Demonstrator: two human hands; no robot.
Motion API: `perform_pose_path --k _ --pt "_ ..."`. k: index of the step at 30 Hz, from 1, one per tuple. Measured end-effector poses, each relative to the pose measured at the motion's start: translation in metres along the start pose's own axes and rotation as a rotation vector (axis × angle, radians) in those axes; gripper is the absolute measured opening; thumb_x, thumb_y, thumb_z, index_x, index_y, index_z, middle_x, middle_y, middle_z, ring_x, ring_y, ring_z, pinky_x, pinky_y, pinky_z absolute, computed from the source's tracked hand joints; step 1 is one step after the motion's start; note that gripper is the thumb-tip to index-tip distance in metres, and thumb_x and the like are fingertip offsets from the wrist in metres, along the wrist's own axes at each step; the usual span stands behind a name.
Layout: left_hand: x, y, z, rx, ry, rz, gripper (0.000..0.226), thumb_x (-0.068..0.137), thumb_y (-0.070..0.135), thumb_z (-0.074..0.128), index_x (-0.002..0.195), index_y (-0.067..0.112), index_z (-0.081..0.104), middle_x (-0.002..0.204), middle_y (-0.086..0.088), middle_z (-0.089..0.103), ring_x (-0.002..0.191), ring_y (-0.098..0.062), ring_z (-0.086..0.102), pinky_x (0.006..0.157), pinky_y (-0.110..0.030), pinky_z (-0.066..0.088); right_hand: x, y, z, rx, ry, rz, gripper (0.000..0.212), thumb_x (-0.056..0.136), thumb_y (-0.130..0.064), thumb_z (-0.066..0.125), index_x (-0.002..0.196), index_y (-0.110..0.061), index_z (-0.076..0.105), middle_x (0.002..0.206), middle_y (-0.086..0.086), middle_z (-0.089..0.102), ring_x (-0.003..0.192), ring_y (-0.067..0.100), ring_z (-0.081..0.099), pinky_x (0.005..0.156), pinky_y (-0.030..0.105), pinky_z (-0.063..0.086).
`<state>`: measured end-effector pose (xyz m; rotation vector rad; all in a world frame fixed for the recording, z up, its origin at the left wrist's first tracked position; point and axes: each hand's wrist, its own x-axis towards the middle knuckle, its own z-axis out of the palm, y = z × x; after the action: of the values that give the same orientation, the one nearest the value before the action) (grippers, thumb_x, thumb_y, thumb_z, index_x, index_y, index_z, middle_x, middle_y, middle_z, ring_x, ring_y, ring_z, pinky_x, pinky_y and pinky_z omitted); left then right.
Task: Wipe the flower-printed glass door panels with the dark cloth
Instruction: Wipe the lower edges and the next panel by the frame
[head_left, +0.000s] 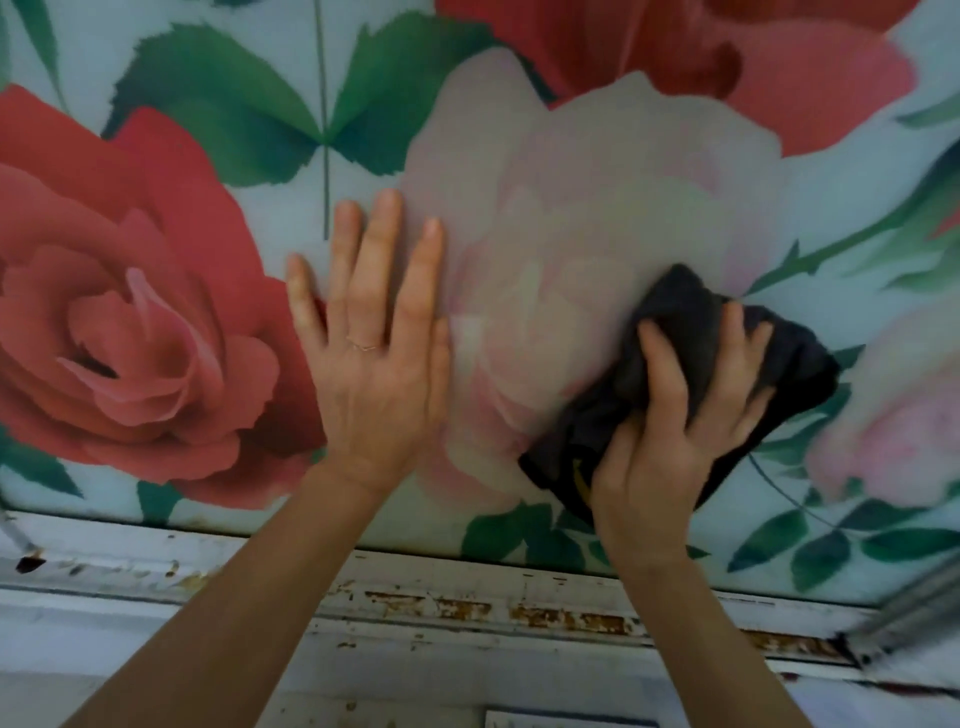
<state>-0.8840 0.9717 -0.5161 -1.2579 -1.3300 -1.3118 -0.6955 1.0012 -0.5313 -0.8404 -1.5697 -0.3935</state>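
The dark cloth is bunched up and pressed against the glass panel. It sits low down and right of centre, over the lower right edge of the pale pink rose and not far above the bottom frame. My right hand holds it, fingers spread and curled over the wad, with the thumb at its lower left. My left hand lies flat on the glass just left of that rose, fingers straight and close together, holding nothing. A thin ring shows on one finger. I take that hand to be bracing me against the door.

As for progress, I judge I am mid-wipe on the bottom stretch of this panel. The glass shows no clear streaks, wet marks or dust line, so I cannot tell which parts are done. The red rose on the left looks no different from the area by the cloth. Only one panel fills the view, so I count any others as left to do. The painted frame below is chipped and rusty.
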Motion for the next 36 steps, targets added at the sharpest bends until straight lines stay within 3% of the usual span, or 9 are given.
perform_pose_path --k 4,9,12,15,19,24,28,33,36 --pt "0.01 0.047 0.015 -0.065 -0.031 0.115 0.047 0.103 0.014 0.052 0.148 0.012 0.042 0.154 -0.014 0.037 0.147 -0.034 0.033 0.121 -0.054 0.017 -0.014 0.008 0.001 -0.048 -0.092 -0.1 0.042 0.104 -0.014 0.038 0.143 -0.029 0.046 0.161 0.009 0.023 0.157 0.021 0.007 0.123 0.055 0.004" --pt "0.008 0.083 0.027 -0.073 -0.048 0.188 0.041 0.107 0.019 0.046 0.148 0.019 0.044 0.157 -0.012 0.036 0.148 -0.031 0.033 0.121 -0.055 0.019 -0.012 0.061 -0.029 -0.135 -0.264 -0.346 0.051 0.096 -0.015 0.044 0.144 -0.031 0.045 0.162 -0.001 0.02 0.157 0.014 0.008 0.124 0.047 0.002" --pt "0.006 0.086 0.032 -0.03 -0.044 0.154 0.053 0.102 0.007 0.055 0.151 0.02 0.039 0.158 -0.012 0.034 0.149 -0.03 0.028 0.12 -0.059 0.019 0.003 0.095 -0.048 -0.148 -0.167 -0.21 0.055 0.088 -0.015 0.043 0.141 -0.026 0.046 0.161 0.006 0.023 0.157 0.017 0.007 0.124 0.05 0.003" --pt "0.007 0.096 0.036 -0.028 -0.041 0.172 0.065 0.094 0.001 0.064 0.151 0.017 0.038 0.157 -0.012 0.031 0.151 -0.026 0.023 0.121 -0.058 0.018 0.017 0.117 -0.059 -0.124 0.004 0.034 0.062 0.083 -0.015 0.04 0.145 -0.021 0.04 0.16 0.014 0.023 0.154 0.033 0.015 0.122 0.059 0.008" --pt "0.014 0.125 0.048 -0.042 -0.055 0.27 0.065 0.094 0.005 0.064 0.152 0.018 0.039 0.158 -0.011 0.031 0.152 -0.025 0.023 0.122 -0.054 0.015 0.027 0.092 -0.045 -0.089 0.187 0.291 0.065 0.082 -0.012 0.039 0.147 -0.013 0.039 0.159 0.025 0.027 0.15 0.042 0.021 0.12 0.064 0.014" --pt "0.035 0.179 0.067 -0.058 -0.037 0.327 0.045 0.105 0.017 0.053 0.15 0.017 0.046 0.158 -0.012 0.035 0.148 -0.031 0.032 0.121 -0.055 0.018 0.023 0.086 -0.042 -0.098 0.134 0.253 0.056 0.096 -0.023 0.035 0.151 -0.02 0.038 0.161 0.019 0.026 0.154 0.037 0.016 0.121 0.063 0.014" --pt "0.054 0.202 0.076 -0.084 0.018 0.325 0.04 0.104 0.015 0.052 0.144 0.019 0.055 0.152 -0.012 0.042 0.143 -0.031 0.04 0.118 -0.057 0.022 0.027 0.106 -0.056 -0.074 0.094 0.194 0.062 0.089 -0.014 0.039 0.149 -0.03 0.036 0.162 0.012 0.027 0.157 0.024 0.008 0.123 0.061 0.01" --pt "0.056 0.201 0.08 -0.019 0.024 0.345 0.06 0.093 0.0 0.059 0.148 0.021 0.048 0.155 -0.013 0.04 0.146 -0.032 0.035 0.12 -0.058 0.017 0.065 0.13 -0.071 0.019 0.304 0.379 0.07 0.082 -0.002 0.04 0.148 -0.023 0.041 0.162 0.013 0.026 0.154 0.032 0.017 0.121 0.063 0.012" --pt "0.067 0.219 0.083 -0.058 0.006 0.354 0.051 0.099 0.008 0.058 0.147 0.018 0.049 0.155 -0.014 0.039 0.146 -0.033 0.035 0.121 -0.057 0.016 0.071 0.119 -0.065 0.004 0.331 0.445 0.068 0.084 -0.001 0.041 0.149 -0.019 0.04 0.162 0.017 0.025 0.153 0.036 0.017 0.121 0.064 0.014"
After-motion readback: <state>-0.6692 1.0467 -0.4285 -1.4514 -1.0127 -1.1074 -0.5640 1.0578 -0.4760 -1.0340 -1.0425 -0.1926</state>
